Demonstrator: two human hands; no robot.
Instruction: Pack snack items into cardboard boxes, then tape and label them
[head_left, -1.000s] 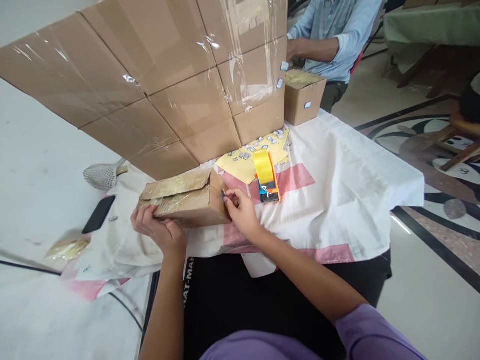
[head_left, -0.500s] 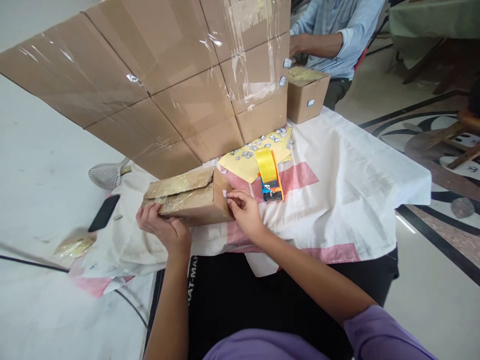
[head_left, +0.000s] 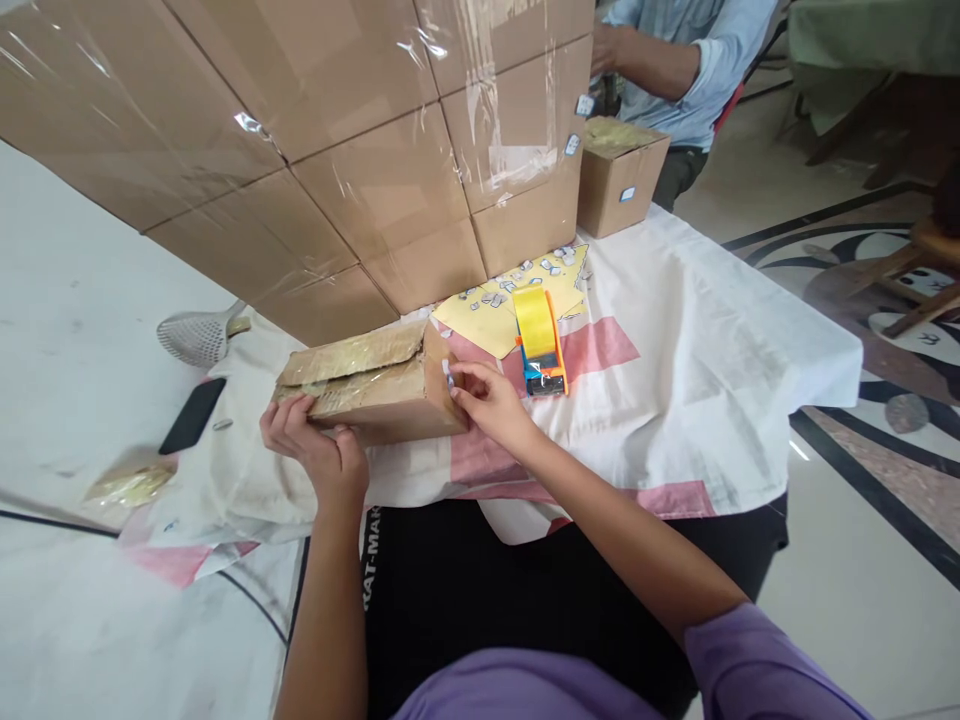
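Observation:
A small cardboard box (head_left: 375, 390) with a taped top lies on the white and pink cloth (head_left: 675, 370). My left hand (head_left: 311, 450) grips its near left corner, fingers curled on the cardboard. My right hand (head_left: 487, 400) presses a small white sticker (head_left: 448, 371) against the box's right end with pinched fingertips. Just right of that hand stands an orange tape dispenser (head_left: 540, 345) with a yellow roll. Behind it lies a yellow sheet (head_left: 495, 315) carrying several small stickers.
A wall of stacked, plastic-wrapped cartons (head_left: 337, 150) rises behind the box. Another small box (head_left: 619, 175) stands at the far end, before a seated person in a blue shirt (head_left: 675, 50). A black phone (head_left: 191, 415) and a white strainer (head_left: 191, 340) lie at left.
My right hand has brought the sticker from just off the box's end onto its surface. The view shifted slightly; my left hand stays on the box.

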